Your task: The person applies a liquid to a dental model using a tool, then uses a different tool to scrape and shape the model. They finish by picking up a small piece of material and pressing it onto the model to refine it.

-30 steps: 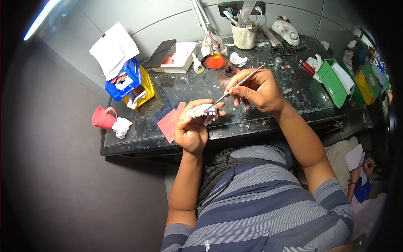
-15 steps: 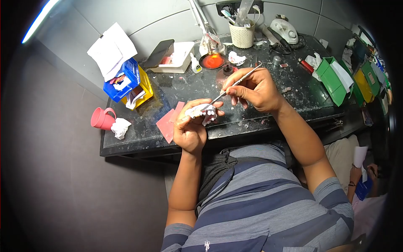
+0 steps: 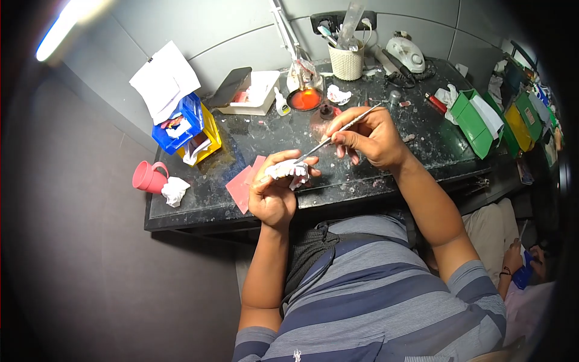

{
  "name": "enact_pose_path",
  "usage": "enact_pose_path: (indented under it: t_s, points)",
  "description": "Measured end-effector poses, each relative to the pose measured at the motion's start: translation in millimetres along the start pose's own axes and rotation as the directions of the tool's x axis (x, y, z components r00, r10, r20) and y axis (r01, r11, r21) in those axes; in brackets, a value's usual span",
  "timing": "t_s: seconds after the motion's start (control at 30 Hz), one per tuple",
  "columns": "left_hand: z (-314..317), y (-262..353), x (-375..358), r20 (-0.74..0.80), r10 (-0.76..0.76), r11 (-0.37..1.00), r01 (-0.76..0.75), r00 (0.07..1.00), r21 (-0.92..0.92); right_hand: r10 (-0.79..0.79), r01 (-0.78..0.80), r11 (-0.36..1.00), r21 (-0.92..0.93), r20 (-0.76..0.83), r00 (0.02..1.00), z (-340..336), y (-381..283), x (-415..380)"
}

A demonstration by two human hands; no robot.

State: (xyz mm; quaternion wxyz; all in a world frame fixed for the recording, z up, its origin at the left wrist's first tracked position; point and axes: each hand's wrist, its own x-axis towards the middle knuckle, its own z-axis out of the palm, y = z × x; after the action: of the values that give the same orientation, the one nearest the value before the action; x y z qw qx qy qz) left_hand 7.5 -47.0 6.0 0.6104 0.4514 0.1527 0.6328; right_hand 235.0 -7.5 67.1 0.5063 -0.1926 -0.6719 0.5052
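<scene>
A white dental model (image 3: 288, 171) with a row of teeth rests in my left hand (image 3: 271, 198), whose fingers curl around it over the front edge of the bench. My right hand (image 3: 377, 142) pinches a thin metal dental carving tool (image 3: 353, 122) like a pen. The tool slants down to the left, and its lower tip is at the upper edge of the model; whether it touches cannot be made out. Pink wax sheets (image 3: 240, 190) lie on the bench just left of my left hand. Behind my right hand stands a glass spirit burner (image 3: 319, 122), partly hidden.
Around the black bench (image 3: 199, 209) are a pink mug (image 3: 149, 177), crumpled tissue (image 3: 175, 191), blue and yellow bins (image 3: 181, 127), a white box (image 3: 263, 96), a small bottle (image 3: 281, 102), a red dish (image 3: 306, 98), a woven cup (image 3: 347, 63) and green bins (image 3: 475, 123). Another person's hand (image 3: 512, 256) shows at right.
The view has shifted slightly. My right hand and the tool have moved a little lower, and the dental model has turned somewhat in my left hand. The other person's white paper has dropped from sight.
</scene>
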Motion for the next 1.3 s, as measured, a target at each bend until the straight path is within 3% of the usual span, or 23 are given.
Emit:
enact_pose_path:
  t_s: [0.07,0.13,0.17,0.3,0.4,0.53,0.6,0.7,0.97,1.3]
  points:
    - [-0.3,-0.1,0.7,-0.030,0.015,0.999,-0.016,0.999,-0.029,-0.027,0.027,1.000,0.000,-0.012,1.000,-7.9,1.7,3.5]
    - [-2.7,-4.3,1.3,-0.040,0.049,0.998,-0.050,0.998,-0.030,-0.198,0.170,0.977,-0.128,-0.261,0.945,-15.8,7.0,9.5]
    - [-3.3,-4.3,1.9,-0.030,0.043,0.997,-0.045,0.999,-0.061,-0.224,0.159,0.964,-0.212,-0.332,0.916,-21.6,8.4,12.2]
    - [-7.9,-7.3,3.3,-0.017,0.042,0.998,-0.043,0.999,-0.052,-0.248,0.108,0.925,-0.365,-0.364,0.898,-32.9,13.1,18.6]
    - [-10.9,-8.6,2.0,-0.005,0.039,0.999,-0.039,0.999,-0.033,-0.158,0.030,0.942,-0.335,-0.362,0.918,-31.6,18.0,19.9]
    - [-12.3,-7.8,1.9,0.004,-0.003,0.997,0.003,1.000,-0.079,-0.234,0.126,0.951,-0.281,-0.394,0.889,-21.1,10.8,18.3]
    - [-10.3,-6.9,2.9,0.014,-0.009,0.994,0.011,1.000,-0.109,-0.190,0.113,0.969,-0.218,-0.373,0.908,-20.0,4.9,13.2]
    - [-9.3,-4.9,3.3,0.030,-0.031,0.991,0.035,0.999,-0.128,-0.094,0.106,0.993,0.050,-0.194,0.977,-13.0,3.8,6.7]
    - [-5.8,-2.0,2.5,0.029,-0.089,0.984,0.093,0.996,-0.149,0.018,-0.020,1.000,0.021,0.062,0.998,7.9,5.2,1.1]
    - [-5.7,-1.6,1.9,0.023,-0.115,0.979,0.117,0.993,-0.166,0.054,-0.055,0.998,0.008,0.071,0.996,13.1,6.8,0.8]
